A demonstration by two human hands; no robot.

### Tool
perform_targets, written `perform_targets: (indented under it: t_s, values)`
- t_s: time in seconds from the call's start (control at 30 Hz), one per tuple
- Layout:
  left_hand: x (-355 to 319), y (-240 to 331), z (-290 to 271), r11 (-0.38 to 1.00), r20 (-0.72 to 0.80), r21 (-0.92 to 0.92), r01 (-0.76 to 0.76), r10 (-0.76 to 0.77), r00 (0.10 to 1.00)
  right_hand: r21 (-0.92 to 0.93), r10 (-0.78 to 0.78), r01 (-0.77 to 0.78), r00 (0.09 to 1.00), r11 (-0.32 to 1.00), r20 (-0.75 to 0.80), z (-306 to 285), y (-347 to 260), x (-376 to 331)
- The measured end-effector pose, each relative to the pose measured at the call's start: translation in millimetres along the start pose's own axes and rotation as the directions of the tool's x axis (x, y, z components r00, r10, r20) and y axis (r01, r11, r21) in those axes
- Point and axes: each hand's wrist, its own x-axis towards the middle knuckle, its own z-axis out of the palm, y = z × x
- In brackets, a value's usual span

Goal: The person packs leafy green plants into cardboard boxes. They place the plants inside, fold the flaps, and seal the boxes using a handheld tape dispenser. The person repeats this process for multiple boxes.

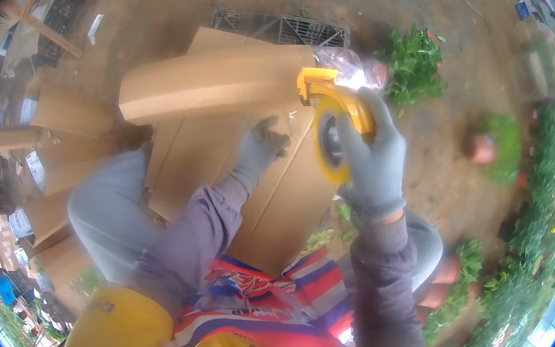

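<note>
My right hand [376, 155], in a grey glove, grips a yellow tape dispenser [358, 107] with a roll of tape on it, held above the cardboard. My left hand [261, 151], gloved too, is curled over a flat cardboard surface [225, 141] between my knees. Its darkened fingers are bent in, and whether anything is pinched in them is hidden. Across the far part of that surface lies a long brown cardboard carton [212, 83], just beyond both hands. Clear plastic wrap [343, 62] shows at its right end, beside a leafy green plant [414, 68].
A dark plastic crate [280, 28] stands on the brown floor beyond the carton. Several long cartons [70, 109] lie at the left. Right of me are a blurred potted plant [494, 148] and a row of greenery [533, 224]. A striped bag-like sheet [266, 307] covers my lap.
</note>
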Motion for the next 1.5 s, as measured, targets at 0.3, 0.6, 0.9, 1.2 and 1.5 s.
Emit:
perform_targets:
  t_s: [0.3, 0.6, 0.9, 1.2, 1.5]
  values:
    - [37.1, -1.5, 5.4, 0.886, 0.474, -0.332, 0.322, -0.139, 0.87, 0.049, 0.076, -0.077, 0.997, 0.996, 0.027, -7.4, -9.6, 3.0]
    - [21.3, 19.1, -4.1, 0.873, 0.479, -0.468, 0.135, 0.122, 0.869, 0.117, 0.08, -0.078, 0.997, 0.99, -0.013, -5.1, -13.1, 10.1]
    - [33.4, -53.8, 6.3, 0.746, 0.467, 0.613, -0.262, -0.074, 0.881, 0.028, 0.053, -0.053, 0.999, 0.998, -0.009, -5.2, -12.7, 10.0]
    - [60.4, -38.1, 4.3, 0.743, 0.216, 0.433, -0.51, 0.464, 0.859, -0.03, 0.023, -0.023, 1.0, 0.999, -0.014, -6.2, -15.5, 14.3]
    - [39.9, 79.1, -14.1, -0.013, 0.388, 0.879, -0.477, 0.601, 0.699, 0.019, -0.048, 0.049, 0.997, 0.999, -0.066, 3.1, -1.6, 9.1]
